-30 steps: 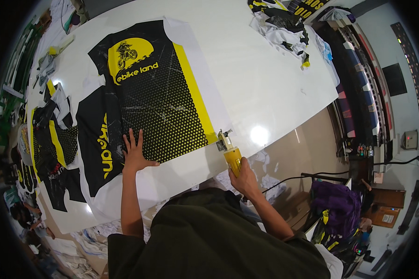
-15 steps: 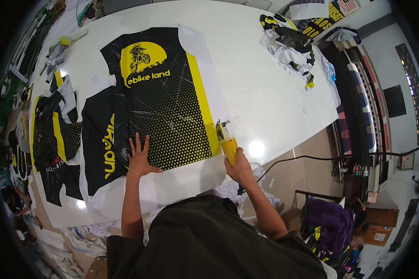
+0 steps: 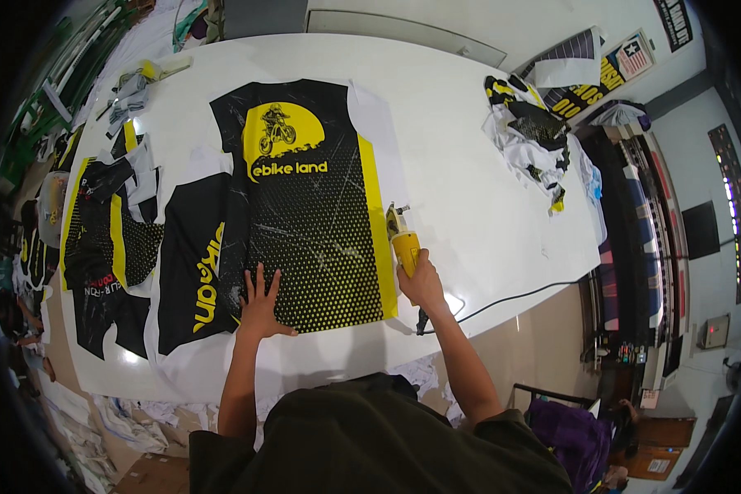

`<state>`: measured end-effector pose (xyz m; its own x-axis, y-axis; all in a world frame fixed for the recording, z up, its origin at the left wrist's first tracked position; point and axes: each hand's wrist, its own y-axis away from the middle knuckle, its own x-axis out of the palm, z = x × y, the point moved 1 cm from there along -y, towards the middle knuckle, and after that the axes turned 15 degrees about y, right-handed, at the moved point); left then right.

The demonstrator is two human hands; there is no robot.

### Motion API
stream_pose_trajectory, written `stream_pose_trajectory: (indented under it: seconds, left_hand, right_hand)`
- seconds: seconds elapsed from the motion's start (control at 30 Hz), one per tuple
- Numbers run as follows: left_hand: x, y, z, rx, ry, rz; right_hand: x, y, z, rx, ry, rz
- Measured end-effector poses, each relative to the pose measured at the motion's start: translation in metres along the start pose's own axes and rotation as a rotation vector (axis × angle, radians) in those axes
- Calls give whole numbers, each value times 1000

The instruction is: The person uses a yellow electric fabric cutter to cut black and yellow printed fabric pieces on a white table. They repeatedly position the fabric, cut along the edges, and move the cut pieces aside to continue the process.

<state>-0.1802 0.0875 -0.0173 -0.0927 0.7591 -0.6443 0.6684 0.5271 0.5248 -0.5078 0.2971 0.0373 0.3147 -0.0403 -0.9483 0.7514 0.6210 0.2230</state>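
Note:
A black jersey panel (image 3: 309, 239) with a yellow print, dotted lower half and yellow side stripe (image 3: 372, 222) lies flat on the white table (image 3: 486, 230). My left hand (image 3: 261, 314) presses on its lower left corner, fingers spread. In my right hand (image 3: 424, 288) is a yellow handheld electric fabric cutter (image 3: 406, 249). Its metal head is at the panel's right edge, beside the yellow stripe; the blade's contact with the cloth is too small to make out. A second black piece with yellow lettering (image 3: 191, 263) lies left of the panel, next to my left hand.
Several cut black and yellow pieces (image 3: 111, 247) lie at the table's left. Crumpled scraps (image 3: 539, 140) are heaped at the far right. The cutter's black cord (image 3: 510, 294) trails off to the right. A purple cloth (image 3: 572, 436) hangs over a chair at the lower right.
The cutter in my right hand has moved farther up the panel's right edge, away from me. My left hand stays on the lower left corner. The whole view has shifted.

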Motion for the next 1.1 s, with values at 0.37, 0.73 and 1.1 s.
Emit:
stream_pose_trajectory:
  seconds: [0.37, 0.73, 1.1]
  left_hand:
    - [-1, 1, 1, 41, 37, -53]
    - [-2, 3, -4, 13, 31, -56]
    - [34, -29, -24, -61, 81, -382]
  right_hand:
    - [-7, -108, 24, -73, -7, -97]
    - [-26, -212, 58, -100, -16, -89]
    - [-47, -300, 56, -209, 13, -25]
